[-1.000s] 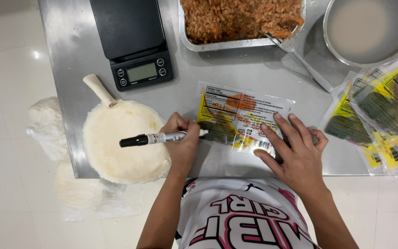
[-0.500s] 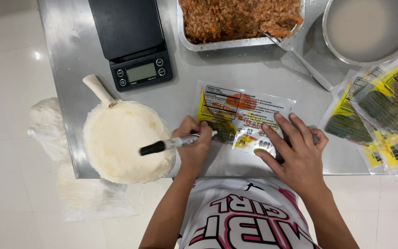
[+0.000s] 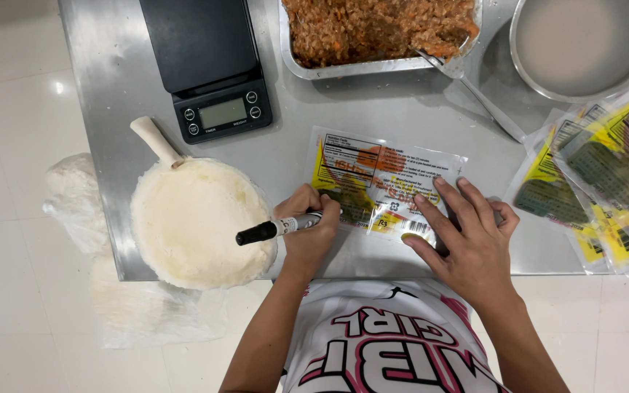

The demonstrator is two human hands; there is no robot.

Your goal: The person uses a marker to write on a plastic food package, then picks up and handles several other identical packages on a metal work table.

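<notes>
A clear printed plastic pouch (image 3: 380,182) with yellow and orange markings lies flat on the steel table (image 3: 111,80). My left hand (image 3: 306,231) grips a black-capped marker pen (image 3: 277,228), its tip at the pouch's lower left part. My right hand (image 3: 467,236) lies flat with fingers spread, pressing the pouch's lower right corner. Just left of my left hand sits a round white pan-like dish (image 3: 194,222) with a pale handle, filled with something white.
A black digital scale (image 3: 209,65) stands at the back. A foil tray of brown minced filling (image 3: 380,29) holds a metal spoon (image 3: 467,84). A steel bowl of pale liquid (image 3: 584,44) is far right. More printed pouches (image 3: 606,182) pile at right. White bags (image 3: 78,204) lie on the floor.
My left hand has tilted the marker and slid a little to the right along the pouch's lower edge. My right hand stays pressed on the pouch.
</notes>
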